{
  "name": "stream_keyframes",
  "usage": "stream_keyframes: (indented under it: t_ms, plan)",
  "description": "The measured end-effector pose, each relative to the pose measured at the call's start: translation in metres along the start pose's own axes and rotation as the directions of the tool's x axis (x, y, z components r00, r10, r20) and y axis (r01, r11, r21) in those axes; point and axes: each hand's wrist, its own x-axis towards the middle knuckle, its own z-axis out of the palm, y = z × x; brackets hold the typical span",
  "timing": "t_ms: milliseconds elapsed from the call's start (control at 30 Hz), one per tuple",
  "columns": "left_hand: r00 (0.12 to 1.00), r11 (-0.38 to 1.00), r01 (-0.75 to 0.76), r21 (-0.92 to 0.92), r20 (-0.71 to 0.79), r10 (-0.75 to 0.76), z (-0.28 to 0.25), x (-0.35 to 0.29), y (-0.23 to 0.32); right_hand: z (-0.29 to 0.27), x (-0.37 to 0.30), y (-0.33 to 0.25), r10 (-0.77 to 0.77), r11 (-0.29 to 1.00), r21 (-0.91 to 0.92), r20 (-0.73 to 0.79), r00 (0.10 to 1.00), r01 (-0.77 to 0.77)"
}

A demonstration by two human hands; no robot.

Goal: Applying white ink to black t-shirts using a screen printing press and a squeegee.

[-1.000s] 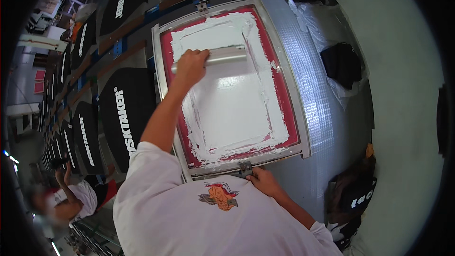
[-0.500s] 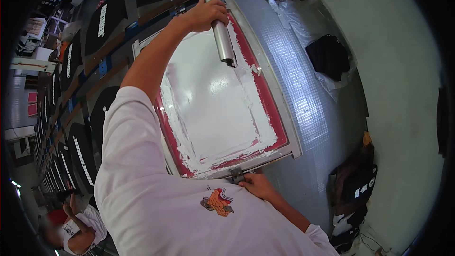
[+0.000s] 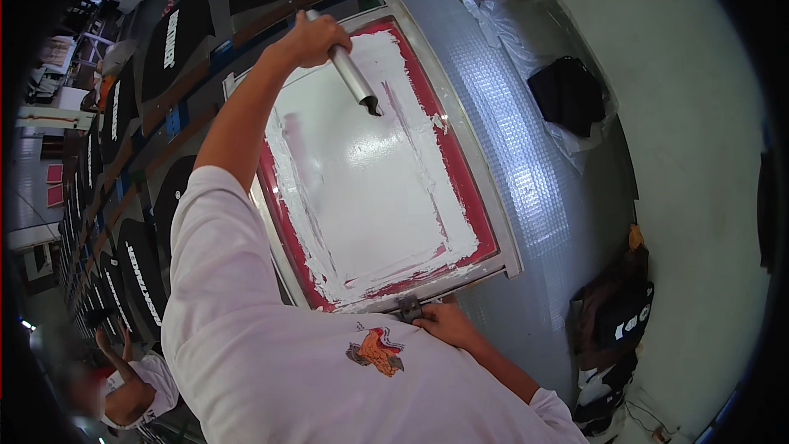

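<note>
A screen-printing frame (image 3: 462, 136) with pale rails lies in front of me. Thick white ink (image 3: 362, 197) covers most of its mesh, and a red border (image 3: 444, 152) shows around the ink. Near the frame's far end, my left hand (image 3: 323, 39) is closed around a silver metal squeegee (image 3: 353, 78). The tool slants across the inked mesh; whether its lower edge touches the ink I cannot tell. At the near rail my right hand (image 3: 448, 325) has its fingers curled against a dark metal bracket (image 3: 408, 307). Some of those fingertips are hidden.
Black printed garment pieces (image 3: 168, 45) lie on boards in rows to the left. Right of the frame is a shiny grey surface (image 3: 518, 173) with a folded black cloth (image 3: 567, 97) on plastic. Dark garments (image 3: 616, 321) lie lower right. Another person (image 3: 140, 386) is at lower left.
My left hand has moved left and slightly nearer with the squeegee, away from the right-hand red border, baring white ink there. My right hand stays at the bracket.
</note>
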Motion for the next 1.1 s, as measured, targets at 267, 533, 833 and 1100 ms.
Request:
stream_keyframes:
  t_ms: [267,533,833,1100]
  plan:
    - [0.914,0.877,0.360,-0.320,-0.069,-0.400,-0.002,-0.065,-0.027,-0.008,0.004,-0.008,0.042,0.996,-0.088,0.091,0.995,-0.034]
    - [0.854,0.820,0.481,-0.310,-0.047,-0.518,0.027,-0.059,-0.025,-0.004,0.000,-0.007,-0.028,0.993,-0.117,-0.017,0.999,0.026]
    - [0.865,0.802,0.453,-0.390,-0.025,-0.501,0.045,-0.122,0.059,-0.012,-0.001,-0.021,-0.104,0.963,-0.248,0.003,0.995,0.101]
    - [0.822,0.791,0.473,-0.388,-0.130,-0.555,0.055,-0.230,0.329,-0.018,0.011,-0.011,-0.175,0.937,-0.301,0.036,0.984,0.178]
